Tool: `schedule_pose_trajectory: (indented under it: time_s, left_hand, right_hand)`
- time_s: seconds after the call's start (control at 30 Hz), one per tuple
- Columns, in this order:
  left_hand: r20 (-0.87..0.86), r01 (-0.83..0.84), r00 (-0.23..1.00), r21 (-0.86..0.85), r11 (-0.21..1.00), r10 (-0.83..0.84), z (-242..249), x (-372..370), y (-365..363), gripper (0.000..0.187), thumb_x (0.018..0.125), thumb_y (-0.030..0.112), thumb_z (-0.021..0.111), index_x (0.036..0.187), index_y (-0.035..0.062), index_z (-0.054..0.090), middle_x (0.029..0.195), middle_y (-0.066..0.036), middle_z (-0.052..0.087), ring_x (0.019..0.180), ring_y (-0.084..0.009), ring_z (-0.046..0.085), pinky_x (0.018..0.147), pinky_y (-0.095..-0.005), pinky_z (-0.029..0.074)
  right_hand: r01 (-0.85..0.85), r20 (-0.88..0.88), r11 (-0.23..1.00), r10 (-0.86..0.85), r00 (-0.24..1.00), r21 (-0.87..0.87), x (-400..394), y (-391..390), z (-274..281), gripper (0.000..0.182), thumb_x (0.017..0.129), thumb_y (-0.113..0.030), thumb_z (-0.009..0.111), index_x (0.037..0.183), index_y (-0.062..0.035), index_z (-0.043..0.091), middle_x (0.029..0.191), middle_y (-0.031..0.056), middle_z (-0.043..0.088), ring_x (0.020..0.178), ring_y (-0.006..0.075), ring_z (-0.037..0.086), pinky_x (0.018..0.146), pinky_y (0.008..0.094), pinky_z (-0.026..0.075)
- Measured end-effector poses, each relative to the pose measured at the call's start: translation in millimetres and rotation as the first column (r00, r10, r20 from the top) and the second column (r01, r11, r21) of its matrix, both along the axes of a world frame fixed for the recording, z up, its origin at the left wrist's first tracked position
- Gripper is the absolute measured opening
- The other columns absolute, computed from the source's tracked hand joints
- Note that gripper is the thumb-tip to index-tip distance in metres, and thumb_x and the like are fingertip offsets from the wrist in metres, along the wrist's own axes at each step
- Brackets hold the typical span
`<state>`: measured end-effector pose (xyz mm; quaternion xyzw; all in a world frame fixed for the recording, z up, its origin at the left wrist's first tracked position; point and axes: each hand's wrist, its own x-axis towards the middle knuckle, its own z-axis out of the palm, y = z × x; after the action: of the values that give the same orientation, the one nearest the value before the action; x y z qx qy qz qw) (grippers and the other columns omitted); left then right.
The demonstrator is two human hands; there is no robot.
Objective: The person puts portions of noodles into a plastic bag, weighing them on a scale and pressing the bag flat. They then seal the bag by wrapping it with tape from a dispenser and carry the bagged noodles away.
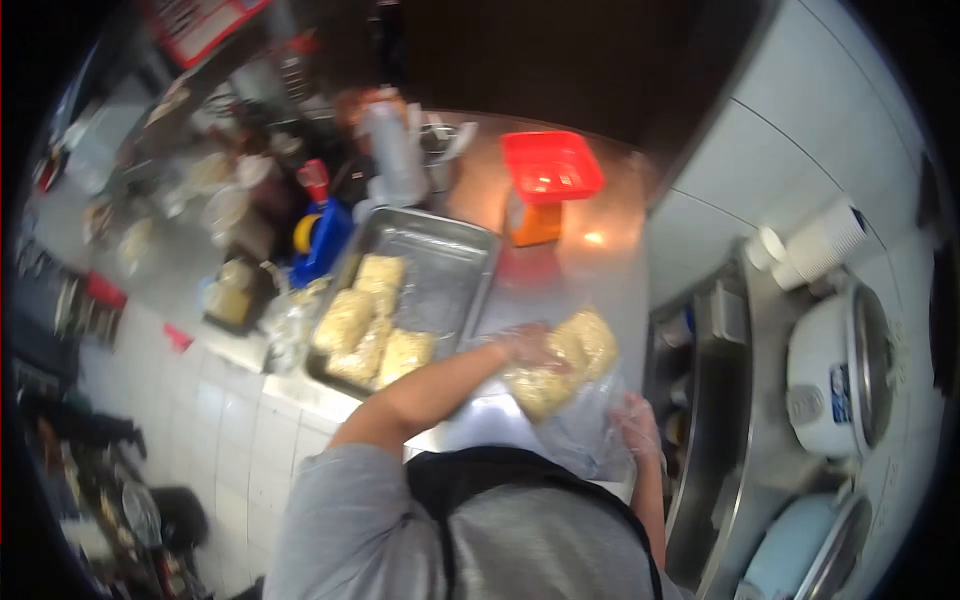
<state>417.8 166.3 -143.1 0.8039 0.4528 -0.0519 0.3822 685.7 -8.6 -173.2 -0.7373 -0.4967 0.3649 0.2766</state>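
My left hand (535, 348), in a clear glove, reaches across the steel counter (625, 270) and rests on a clear bag of pale yellow food (541, 390). Its fingers curve over the bag's upper side. A second such bag (588, 342) lies against it on the right. The contents look like noodles or shreds, too blurred to tell. My gloved right hand (636, 426) is at the counter's right edge, fingers apart, beside a thin clear plastic sheet or bag (590, 440). Left of my left arm, a metal tray (485, 262) holds several similar yellow packs (347, 318).
An orange scale (536, 224) with a red basket (553, 165) stands at the back. A blue tape dispenser (322, 243) and containers crowd the left. On the right, a shelf bears stacked white cups (818, 243), a white rice cooker (825, 370) and a light blue one (795, 545).
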Motion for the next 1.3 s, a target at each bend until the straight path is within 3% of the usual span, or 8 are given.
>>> schedule_pose_trajectory:
  time_s: [0.13,0.2,0.33,0.47,0.7,0.87,1.2,1.3]
  left_hand:
    - [0.024,0.08,0.997,-0.145,0.986,-0.077,28,-2,21,0.087,0.061,0.069,0.074,0.121,0.0068,0.064,0.122,-0.019,0.061,0.113,-0.0332,0.059,0.099,-0.0399,0.045]
    - [-0.053,0.114,0.991,-0.09,0.989,-0.119,46,-5,42,0.085,0.062,0.067,0.075,0.122,0.0071,0.063,0.123,-0.019,0.061,0.113,-0.0324,0.059,0.099,-0.0398,0.044]
    - [-0.13,0.215,0.971,0.12,0.969,-0.2,86,-1,95,0.084,0.063,0.059,0.078,0.125,0.0043,0.059,0.121,-0.019,0.063,0.112,-0.0313,0.06,0.096,-0.0407,0.047]
    - [-0.147,0.28,0.96,0.439,0.854,-0.239,70,-6,94,0.088,0.08,0.059,0.063,0.144,0.004,0.037,0.148,-0.021,0.036,0.135,-0.0335,0.039,0.108,-0.0444,0.035]
    - [-0.102,0.183,0.983,0.603,0.777,-0.153,-32,-8,-59,0.09,0.086,0.066,0.047,0.151,0.0086,0.023,0.159,-0.014,0.013,0.147,-0.0343,0.011,0.117,-0.0524,0.011]
    - [-0.202,0.145,0.977,0.406,0.902,-0.066,-17,-17,-107,0.092,0.083,0.068,0.049,0.152,0.0121,0.021,0.16,-0.01,0.012,0.147,-0.0346,0.01,0.112,-0.0636,0.013]
    - [0.201,-0.097,0.961,-0.397,0.913,0.189,98,-121,-135,0.065,0.09,0.051,0.055,0.138,0.0082,0.048,0.14,-0.016,0.049,0.129,-0.032,0.047,0.109,-0.0424,0.035]
    - [0.453,-0.624,0.74,0.184,0.76,0.498,116,-200,-127,0.029,0.09,0.016,0.057,0.116,0.0025,0.062,0.105,-0.022,0.066,0.101,-0.035,0.064,0.086,-0.0398,0.051]
  right_hand:
    - [0.151,-0.495,0.979,-0.066,0.866,0.134,-1,6,22,0.018,0.087,-0.016,0.063,0.103,-0.0091,0.059,0.086,-0.0014,0.056,0.071,0.011,0.055,0.062,0.0272,0.046]
    - [0.158,-0.868,0.964,0.113,0.483,0.214,11,17,35,0.018,0.085,-0.013,0.061,0.102,-0.0096,0.059,0.086,-0.0014,0.056,0.07,0.0106,0.055,0.058,0.0264,0.046]
    - [0.327,-0.685,0.927,-0.119,0.719,0.182,-31,24,85,0.02,0.08,-0.009,0.059,0.099,-0.0074,0.059,0.084,0.0009,0.058,0.069,0.0132,0.057,0.059,0.0282,0.049]
    - [-0.651,-0.026,0.697,0.676,0.736,-0.301,-7,22,65,0.039,0.086,-0.034,0.068,0.11,-0.0035,0.064,0.082,0.0047,0.066,0.076,0.0166,0.062,0.074,0.032,0.052]
    - [-0.313,0.132,0.926,0.29,0.948,0.209,-64,69,95,0.056,0.083,-0.035,0.068,0.13,-0.0074,0.055,0.135,0.02,0.051,0.126,0.0339,0.047,0.105,0.0421,0.037]
    - [-0.475,0.725,0.862,0.21,0.656,0.18,-103,117,25,0.073,0.081,-0.035,0.067,0.143,-0.0062,0.041,0.151,0.0235,0.028,0.142,0.0419,0.021,0.114,0.0536,0.019]
    - [-0.474,0.549,0.844,0.527,0.648,-0.252,-121,71,50,0.087,0.077,-0.036,0.071,0.144,0.0035,0.033,0.148,0.0313,0.027,0.142,0.0412,0.019,0.116,0.0469,0.017]
    - [-0.499,0.483,0.864,0.41,0.773,0.065,-155,47,84,0.078,0.079,-0.032,0.071,0.14,0.0047,0.038,0.146,0.0296,0.032,0.137,0.0393,0.031,0.113,0.0448,0.026]
